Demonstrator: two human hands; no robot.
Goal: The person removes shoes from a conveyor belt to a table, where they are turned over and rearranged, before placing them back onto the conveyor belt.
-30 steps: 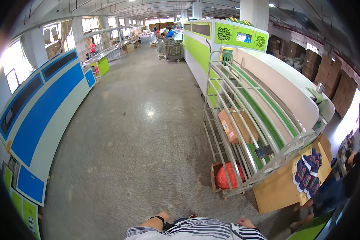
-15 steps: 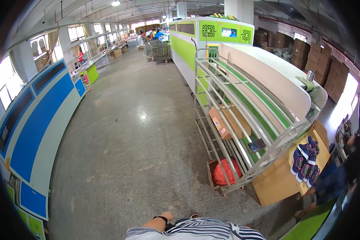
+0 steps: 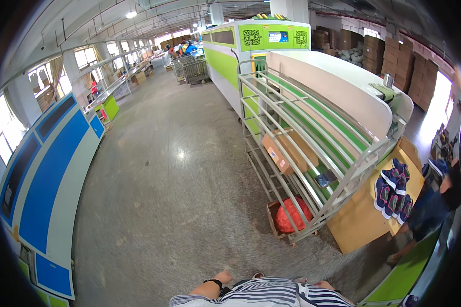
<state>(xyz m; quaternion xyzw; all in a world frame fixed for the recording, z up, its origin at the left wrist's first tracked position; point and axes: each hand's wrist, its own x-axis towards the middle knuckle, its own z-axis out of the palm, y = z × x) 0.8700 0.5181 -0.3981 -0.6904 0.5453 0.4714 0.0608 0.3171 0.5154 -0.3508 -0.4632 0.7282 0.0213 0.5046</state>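
Observation:
My left hand (image 3: 223, 277) hangs low in front of my striped shirt (image 3: 271, 295), a black band on its wrist. It is small and seen from above, and how its fingers lie cannot be made out. Of my right hand (image 3: 323, 285) just a bit of skin shows beside the shirt; its fingers are hidden. Neither hand visibly touches anything. Nearest on the right stands a grey metal rack (image 3: 338, 199) holding a brown cardboard box (image 3: 277, 154) and a dark phone-like slab (image 3: 325, 179). Under it a red bundle (image 3: 292, 215) sits in a carton.
Dark sneakers with pink trim (image 3: 389, 197) lie on a tan board-topped stand (image 3: 351, 225); another person (image 3: 430, 204) is beside it. A long green-and-white machine (image 3: 225, 66) runs behind the rack. A blue-and-grey machine (image 3: 56, 189) lines the left. Wire carts (image 3: 192, 70) stand farther off.
My view has turned slightly right, moving the rack and machines a little left. My left hand sits farther right in view, and some of my right hand now shows.

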